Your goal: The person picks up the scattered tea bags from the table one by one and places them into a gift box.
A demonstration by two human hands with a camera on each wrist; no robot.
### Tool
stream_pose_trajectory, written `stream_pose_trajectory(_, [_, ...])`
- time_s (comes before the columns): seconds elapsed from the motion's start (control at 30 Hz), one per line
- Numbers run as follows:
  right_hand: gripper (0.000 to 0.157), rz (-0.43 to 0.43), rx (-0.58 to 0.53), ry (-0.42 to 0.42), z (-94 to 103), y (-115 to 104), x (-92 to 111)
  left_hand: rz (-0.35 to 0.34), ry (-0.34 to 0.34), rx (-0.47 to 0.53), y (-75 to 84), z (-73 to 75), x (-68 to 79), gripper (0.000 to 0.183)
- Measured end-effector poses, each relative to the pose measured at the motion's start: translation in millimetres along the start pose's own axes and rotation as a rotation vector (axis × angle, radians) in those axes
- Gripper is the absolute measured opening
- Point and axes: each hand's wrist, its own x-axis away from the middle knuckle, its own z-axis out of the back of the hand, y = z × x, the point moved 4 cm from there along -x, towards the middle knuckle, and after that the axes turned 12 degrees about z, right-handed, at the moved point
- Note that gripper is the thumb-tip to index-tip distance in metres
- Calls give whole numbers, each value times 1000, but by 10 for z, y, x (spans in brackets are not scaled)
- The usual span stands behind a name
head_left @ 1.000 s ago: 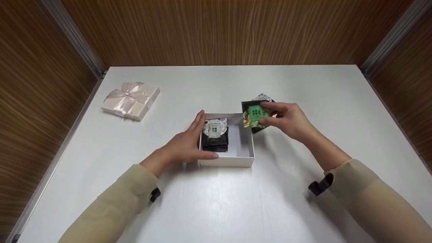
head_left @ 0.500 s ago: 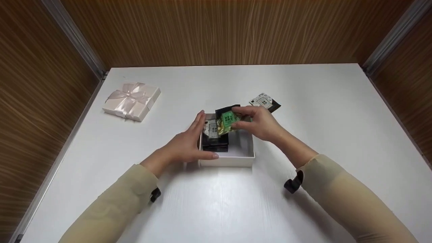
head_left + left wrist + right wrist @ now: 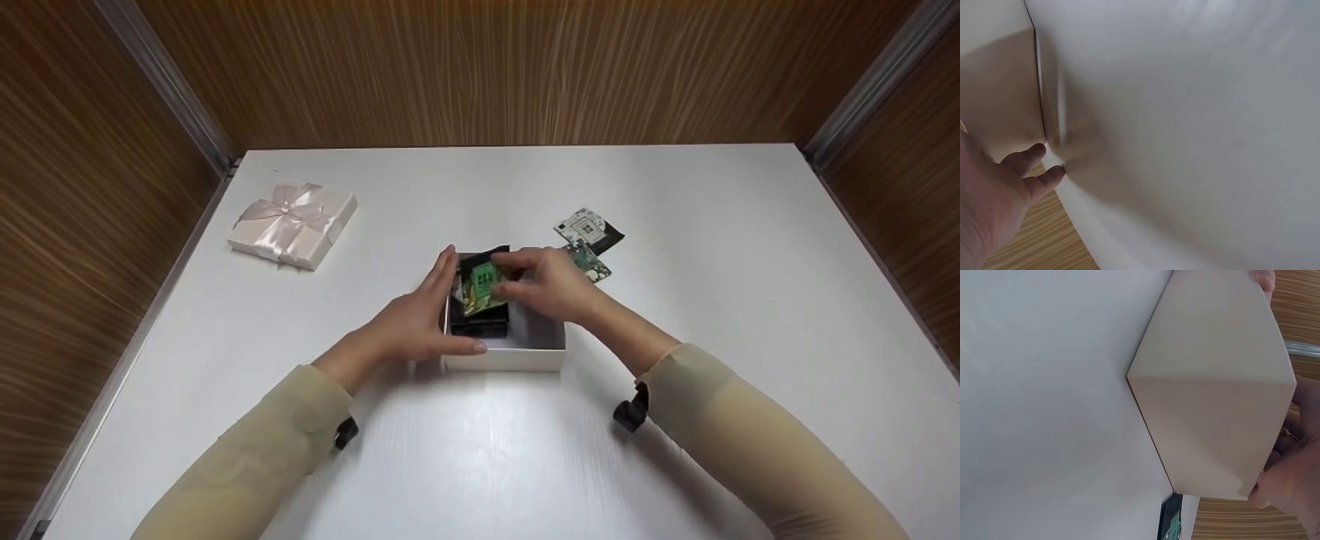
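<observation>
An open white box (image 3: 506,361) stands mid-table. My left hand (image 3: 409,322) holds it by the left side, fingers along the left wall and thumb over the front rim. Between thumb and fingertips my right hand (image 3: 555,289) pinches a flat square sachet (image 3: 480,283) with a green label and yellow-green print. That sachet is slightly tilted over the stack of dark sachets (image 3: 480,330) in the box's left half, covering most of it. In the right wrist view the box's outer walls (image 3: 1207,433) hide the pinched sachet.
Behind the box's right corner lie a white-and-black sachet (image 3: 587,227) and a green patterned sachet (image 3: 589,262), partly hidden by my right hand. A pale pink gift box (image 3: 289,225) with a satin bow sits back left. Wood-grain panels (image 3: 495,75) enclose the table.
My right hand has carried the green-labelled sachet left from beyond the box's right edge to over the stack inside. The green patterned sachet behind has come into view. My left hand stays put.
</observation>
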Motion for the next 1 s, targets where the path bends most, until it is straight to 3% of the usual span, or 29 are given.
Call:
stream_pose_trajectory(0.2, [51, 18, 79, -28, -70, 6, -31, -23, 3, 6, 2, 2, 6, 140])
stream_pose_trajectory(0.57, [54, 46, 292, -53, -154, -8, -72, -1, 5, 6, -10, 8, 5, 140])
stream_pose_trajectory(1.0, [58, 16, 412, -137, -227, 1, -81, -19, 8, 9, -3, 4, 1, 139])
